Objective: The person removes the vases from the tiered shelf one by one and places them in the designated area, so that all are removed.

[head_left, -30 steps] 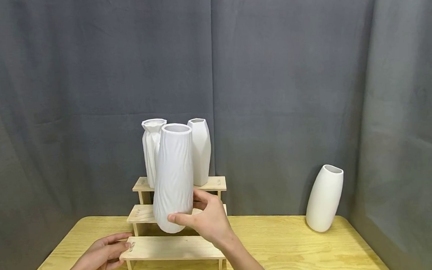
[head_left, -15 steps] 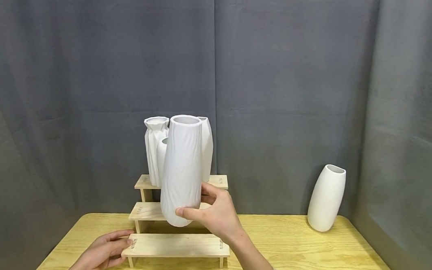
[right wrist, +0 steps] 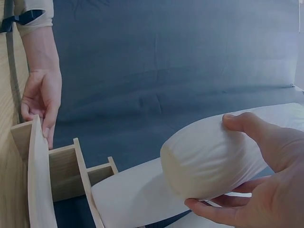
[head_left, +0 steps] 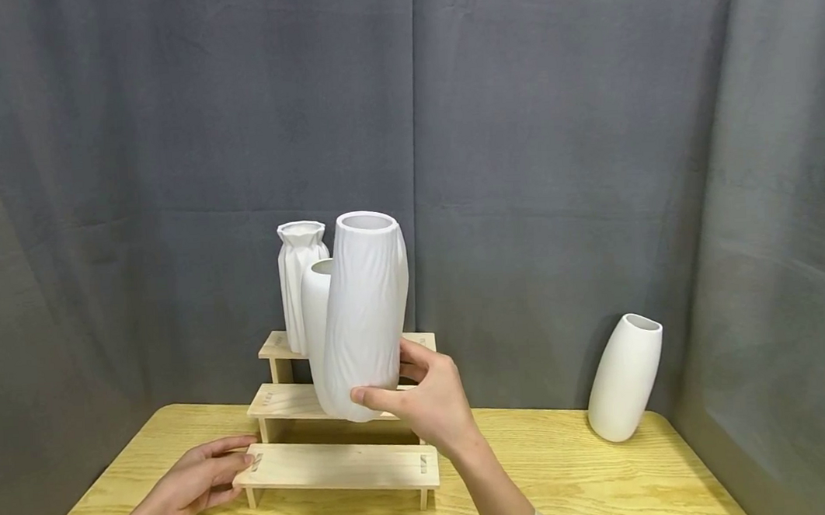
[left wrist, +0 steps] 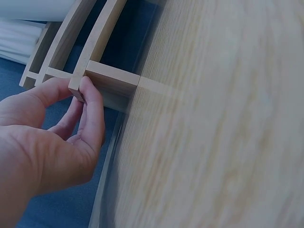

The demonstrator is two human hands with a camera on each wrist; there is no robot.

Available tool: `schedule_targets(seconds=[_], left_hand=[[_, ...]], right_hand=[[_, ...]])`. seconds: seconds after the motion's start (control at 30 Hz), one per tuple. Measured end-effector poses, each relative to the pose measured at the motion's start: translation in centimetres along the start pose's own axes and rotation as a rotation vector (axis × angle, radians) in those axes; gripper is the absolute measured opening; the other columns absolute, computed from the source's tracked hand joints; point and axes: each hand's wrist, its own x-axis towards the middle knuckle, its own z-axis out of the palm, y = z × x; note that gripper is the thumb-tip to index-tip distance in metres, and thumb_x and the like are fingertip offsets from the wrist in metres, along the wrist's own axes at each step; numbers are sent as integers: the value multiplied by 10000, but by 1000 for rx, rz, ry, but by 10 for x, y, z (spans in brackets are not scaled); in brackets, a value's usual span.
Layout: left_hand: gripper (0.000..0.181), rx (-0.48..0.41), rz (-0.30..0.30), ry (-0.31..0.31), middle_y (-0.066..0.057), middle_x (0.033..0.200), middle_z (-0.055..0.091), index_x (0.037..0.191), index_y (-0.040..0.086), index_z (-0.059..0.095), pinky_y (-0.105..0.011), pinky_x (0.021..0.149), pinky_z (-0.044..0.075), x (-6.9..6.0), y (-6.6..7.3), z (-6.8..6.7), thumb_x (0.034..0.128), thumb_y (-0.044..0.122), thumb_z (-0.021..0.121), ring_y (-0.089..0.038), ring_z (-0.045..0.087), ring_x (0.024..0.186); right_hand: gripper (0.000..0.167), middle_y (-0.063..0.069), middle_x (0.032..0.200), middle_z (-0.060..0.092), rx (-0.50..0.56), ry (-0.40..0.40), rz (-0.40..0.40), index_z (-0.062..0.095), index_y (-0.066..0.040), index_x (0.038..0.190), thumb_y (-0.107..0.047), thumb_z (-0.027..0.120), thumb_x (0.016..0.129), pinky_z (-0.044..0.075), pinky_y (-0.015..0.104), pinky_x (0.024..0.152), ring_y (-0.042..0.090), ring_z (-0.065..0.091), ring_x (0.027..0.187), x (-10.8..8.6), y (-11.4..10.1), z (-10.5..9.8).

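My right hand [head_left: 430,404] grips the lower part of a white vase [head_left: 366,314] with wavy ridges, thumb in front. The vase is raised before a three-step wooden stand [head_left: 346,467], leaning slightly. In the right wrist view the vase's rounded base [right wrist: 190,166] shows, off the boards. My left hand [head_left: 196,483] pinches the left end of the lowest step; the left wrist view shows thumb and fingers on the board's corner [left wrist: 77,90]. Behind the held vase, a smooth white vase [head_left: 316,317] stands on the middle step, partly hidden.
A pleated white vase [head_left: 302,294] stands on the top step at left. Another vase [head_left: 403,273] at its right is mostly covered by the held one. A smooth vase [head_left: 625,378] stands alone on the table [head_left: 556,468] at right. Grey curtains [head_left: 555,164] enclose the table.
My right hand has carried the ridged vase to the right and slightly up. The smooth vase behind it has come into sight, while the top-right vase is now mostly covered. The left hand stays put.
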Motion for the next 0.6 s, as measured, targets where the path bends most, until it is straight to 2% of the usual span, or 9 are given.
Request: schedule_targets(seconds=[0.2, 0.43, 0.6], left_hand=[[568, 8, -11, 12, -80, 1106, 703, 1484, -15, 490, -316, 748, 571, -2, 1, 0, 998, 202, 690, -201, 696, 939], [523, -3, -9, 20, -80, 1103, 704, 1458, 13, 535, -312, 752, 572, -1, -1, -2, 995, 197, 693, -195, 695, 948], [523, 8, -18, 27, -70, 1105, 690, 1456, 21, 542, -305, 745, 572, -1, -1, -3, 992, 206, 698, -168, 685, 921]], right_hand=[[642, -43, 1090, 737, -54, 15, 11, 720, -285, 1261, -292, 973, 671, 571, 404, 786, 175, 708, 980, 0, -3, -6], [696, -48, 1186, 702, -47, 47, 28, 708, -288, 1295, -281, 983, 655, 566, 412, 801, 175, 699, 1008, 3, -2, -14], [687, -5, 1112, 734, -30, 62, 29, 704, -268, 1293, -269, 980, 663, 569, 417, 795, 198, 714, 975, 6, 2, -21]])
